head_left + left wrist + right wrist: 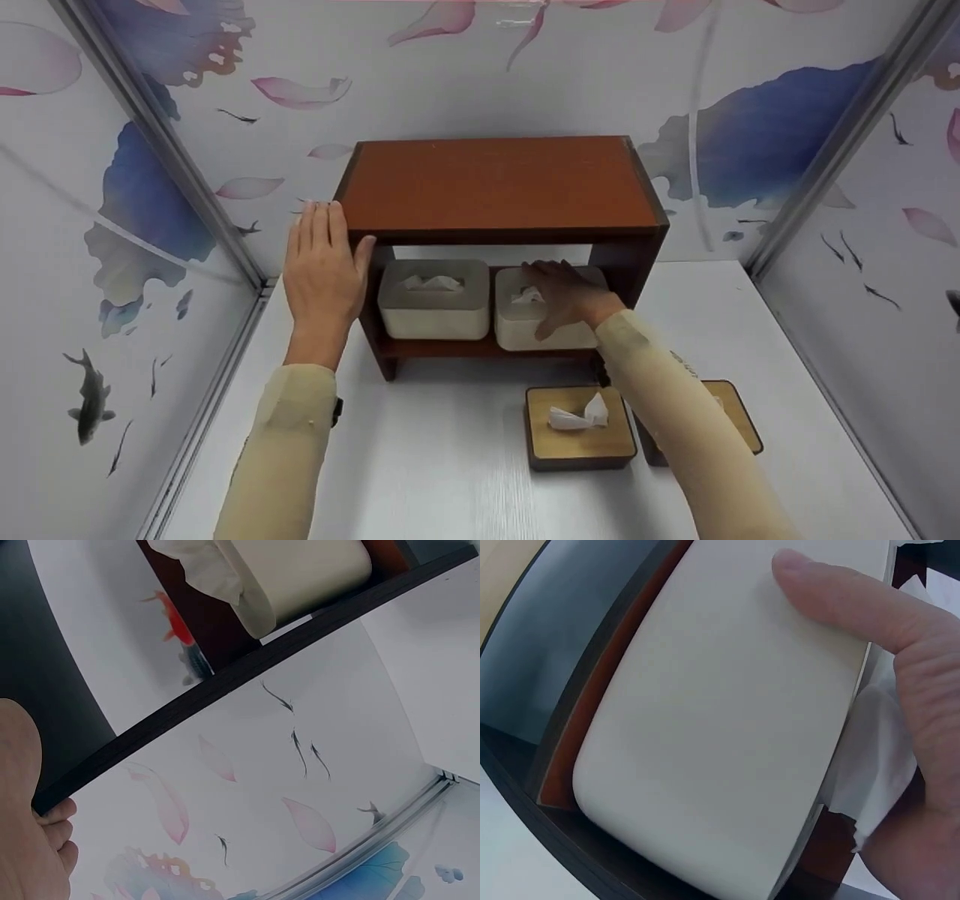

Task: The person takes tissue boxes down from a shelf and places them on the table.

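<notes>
A small reddish-brown wooden shelf stands on the white tabletop. At its left side, my left hand holds the panel's dark edge, thumb on one side and fingers on the other. Two cream tissue boxes sit side by side on the lower board. My right hand grips the right tissue box, thumb on its front face and the other fingers over its top. White tissue pokes out beside the palm. The left tissue box is untouched.
A dark tissue box with a wooden lid lies on the table before the shelf. A second wood-lidded box is partly hidden behind my right forearm. Printed panels with petals and fish enclose the table at the back and sides.
</notes>
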{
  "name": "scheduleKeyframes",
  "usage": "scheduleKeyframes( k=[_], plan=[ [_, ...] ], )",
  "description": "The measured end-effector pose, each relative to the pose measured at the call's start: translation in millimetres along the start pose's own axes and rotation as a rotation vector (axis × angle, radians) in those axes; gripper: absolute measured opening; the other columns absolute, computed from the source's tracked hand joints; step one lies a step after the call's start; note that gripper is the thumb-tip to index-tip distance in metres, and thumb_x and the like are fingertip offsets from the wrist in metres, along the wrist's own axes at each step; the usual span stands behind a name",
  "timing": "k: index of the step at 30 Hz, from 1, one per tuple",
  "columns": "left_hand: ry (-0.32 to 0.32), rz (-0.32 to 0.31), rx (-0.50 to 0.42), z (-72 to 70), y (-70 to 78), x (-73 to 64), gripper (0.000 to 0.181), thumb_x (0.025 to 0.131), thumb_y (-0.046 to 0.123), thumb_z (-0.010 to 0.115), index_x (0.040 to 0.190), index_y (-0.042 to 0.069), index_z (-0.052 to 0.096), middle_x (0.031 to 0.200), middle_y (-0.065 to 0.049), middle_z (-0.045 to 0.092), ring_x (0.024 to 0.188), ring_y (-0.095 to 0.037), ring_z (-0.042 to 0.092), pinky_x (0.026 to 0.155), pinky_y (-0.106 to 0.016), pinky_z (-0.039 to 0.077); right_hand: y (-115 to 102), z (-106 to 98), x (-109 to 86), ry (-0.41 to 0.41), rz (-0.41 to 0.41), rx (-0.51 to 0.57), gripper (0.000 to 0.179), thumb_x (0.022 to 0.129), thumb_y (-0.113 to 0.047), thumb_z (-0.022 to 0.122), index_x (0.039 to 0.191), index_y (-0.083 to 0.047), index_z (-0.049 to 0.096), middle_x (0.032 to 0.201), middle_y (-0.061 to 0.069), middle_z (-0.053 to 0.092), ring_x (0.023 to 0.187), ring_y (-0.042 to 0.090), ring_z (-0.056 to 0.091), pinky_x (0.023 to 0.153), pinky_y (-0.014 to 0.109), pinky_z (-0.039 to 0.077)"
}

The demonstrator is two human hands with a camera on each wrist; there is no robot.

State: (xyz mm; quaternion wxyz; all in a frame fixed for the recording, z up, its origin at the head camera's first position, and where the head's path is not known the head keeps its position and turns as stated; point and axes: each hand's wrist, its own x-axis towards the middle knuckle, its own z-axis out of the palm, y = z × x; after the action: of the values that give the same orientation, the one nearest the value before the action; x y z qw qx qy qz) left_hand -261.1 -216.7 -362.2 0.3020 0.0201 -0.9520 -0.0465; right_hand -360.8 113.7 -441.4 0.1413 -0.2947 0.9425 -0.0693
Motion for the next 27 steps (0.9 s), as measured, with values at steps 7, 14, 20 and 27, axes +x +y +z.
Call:
scheduleKeyframes(
  k=[7, 14, 20, 27],
  plan=[
    [0.017, 0.01, 0.026, 1.7, 0.4, -0.6, 0.067, 0.104, 0.048, 0.033, 0.15, -0.002, 0.03, 0.151, -0.022, 0.039, 0.147, -0.034, 0.029, 0.124, -0.044, 0.022, 1, 3, 0.0, 0.043, 0.023, -0.067, 0.105, 0.069, -0.046, 0.085, 0.154, -0.02, 0.029, 0.161, 0.005, 0.027, 0.149, 0.033, 0.024, 0.123, 0.048, 0.023],
    [0.004, -0.001, 0.009, 0.6, -0.4, -0.2, 0.069, 0.104, 0.049, 0.035, 0.15, -0.001, 0.029, 0.152, -0.021, 0.037, 0.147, -0.033, 0.028, 0.125, -0.044, 0.02, -10, -2, -6.6, 0.05, 0.054, -0.082, 0.11, 0.068, -0.052, 0.084, 0.156, -0.021, 0.026, 0.161, 0.005, 0.027, 0.148, 0.032, 0.025, 0.119, 0.048, 0.031],
    [-0.002, 0.001, -0.003, 0.1, 0.0, -0.5, 0.069, 0.104, 0.049, 0.034, 0.15, -0.002, 0.029, 0.152, -0.021, 0.037, 0.147, -0.034, 0.028, 0.125, -0.044, 0.019, -20, -5, -14.5, 0.031, 0.037, -0.108, 0.11, 0.067, -0.052, 0.083, 0.155, -0.017, 0.027, 0.161, 0.008, 0.028, 0.148, 0.032, 0.025, 0.121, 0.045, 0.027],
    [-0.011, -0.005, 0.0, -0.8, -0.1, -0.1, 0.069, 0.104, 0.049, 0.034, 0.151, -0.001, 0.028, 0.153, -0.021, 0.036, 0.148, -0.034, 0.027, 0.125, -0.045, 0.018, -35, -10, -29.0, 0.029, -0.006, -0.181, 0.121, 0.064, -0.058, 0.082, 0.157, -0.011, 0.02, 0.162, 0.009, 0.022, 0.148, 0.024, 0.025, 0.118, 0.037, 0.033]
  ],
)
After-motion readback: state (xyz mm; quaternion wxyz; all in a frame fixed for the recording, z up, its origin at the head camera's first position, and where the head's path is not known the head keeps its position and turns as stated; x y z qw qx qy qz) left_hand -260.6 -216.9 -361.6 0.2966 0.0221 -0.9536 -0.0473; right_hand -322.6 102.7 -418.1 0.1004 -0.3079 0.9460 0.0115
